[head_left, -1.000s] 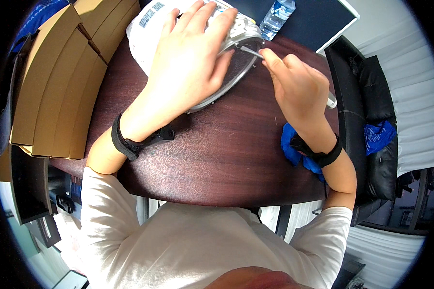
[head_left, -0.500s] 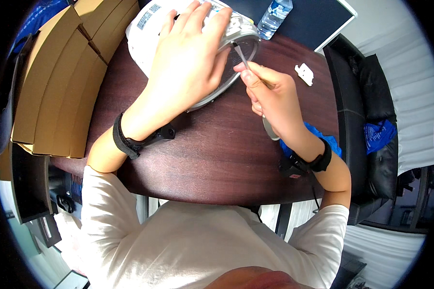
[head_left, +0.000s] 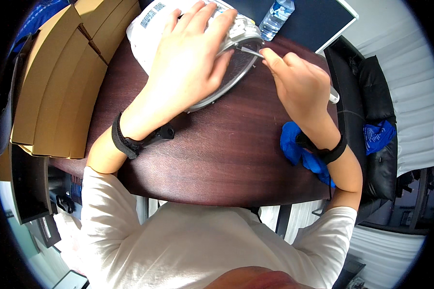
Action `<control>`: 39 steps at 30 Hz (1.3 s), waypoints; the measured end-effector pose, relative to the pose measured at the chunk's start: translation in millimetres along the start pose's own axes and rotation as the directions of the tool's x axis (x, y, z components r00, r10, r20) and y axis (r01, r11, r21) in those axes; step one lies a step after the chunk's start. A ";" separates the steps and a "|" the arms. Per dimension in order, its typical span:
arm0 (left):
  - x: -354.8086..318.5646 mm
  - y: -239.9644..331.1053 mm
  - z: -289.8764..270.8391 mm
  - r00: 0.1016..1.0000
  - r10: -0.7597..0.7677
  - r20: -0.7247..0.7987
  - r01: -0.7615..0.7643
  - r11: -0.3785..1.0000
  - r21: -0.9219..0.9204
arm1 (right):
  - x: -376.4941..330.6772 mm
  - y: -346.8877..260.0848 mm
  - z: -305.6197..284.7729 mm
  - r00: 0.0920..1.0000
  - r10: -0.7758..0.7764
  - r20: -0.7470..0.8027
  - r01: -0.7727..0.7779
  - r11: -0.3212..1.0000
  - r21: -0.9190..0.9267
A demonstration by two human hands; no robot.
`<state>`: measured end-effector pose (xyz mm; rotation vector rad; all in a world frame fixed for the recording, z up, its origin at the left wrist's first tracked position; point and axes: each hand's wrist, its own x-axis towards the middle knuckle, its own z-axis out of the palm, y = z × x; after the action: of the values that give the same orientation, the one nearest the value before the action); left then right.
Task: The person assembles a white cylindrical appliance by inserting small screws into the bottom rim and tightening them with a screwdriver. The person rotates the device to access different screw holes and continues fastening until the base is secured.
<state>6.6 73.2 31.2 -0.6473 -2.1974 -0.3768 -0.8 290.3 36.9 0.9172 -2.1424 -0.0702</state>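
Note:
My left hand (head_left: 190, 58) lies spread over a white rounded appliance (head_left: 142, 41), its fingers stretched across the top. A grey-rimmed, see-through oval part (head_left: 222, 91) edges the appliance's near right side. My right hand (head_left: 299, 79) is closed around a slim tool with a silver metal shaft (head_left: 250, 51) and a pale rounded end (head_left: 333, 95). The tool's tip reaches inside the grey rim, close to my left thumb. Whether the tip touches anything I cannot tell. The tool's middle is hidden by my fingers.
Cardboard boxes (head_left: 53, 86) line the left of the dark wooden table (head_left: 202, 159). A water bottle (head_left: 277, 19) stands behind the appliance. Blue cloth (head_left: 294, 144) lies by my right wrist. A black sofa (head_left: 371, 91) stands beyond the table's right edge.
My right hand has moved right and turned, swinging the tool's shaft toward level while its tip stays at the rim. A small white piece on the table is now hidden behind it. My left hand stays put.

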 end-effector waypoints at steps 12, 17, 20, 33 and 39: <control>-2.5 1.1 0.1 1.000 -0.008 -0.007 0.009 1.000 0.028 | 5.4 -4.6 -4.3 0.999 0.007 0.042 -0.006 1.000 -0.022; -3.2 2.1 2.6 1.000 -0.020 -0.011 0.020 0.999 0.049 | -7.4 -25.8 18.3 0.904 0.368 0.217 -0.414 0.632 0.655; -4.6 1.7 2.6 1.000 -0.022 -0.018 0.024 0.998 0.061 | -9.5 -34.2 16.9 0.788 0.404 0.464 -0.572 0.201 0.796; -3.4 -1.6 -0.3 1.000 -0.002 -0.006 0.003 1.000 0.007 | 4.6 -8.6 -1.7 1.000 -0.001 0.007 0.001 0.999 -0.047; -7.8 -2.3 1.4 1.000 -0.013 -0.023 0.014 0.999 0.034 | 1.5 -17.9 14.0 0.992 0.125 0.006 -0.122 0.958 0.258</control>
<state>8.7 69.4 24.2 -0.6066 -2.1825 -0.3514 -0.5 272.8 22.3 0.9240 -2.2280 0.2822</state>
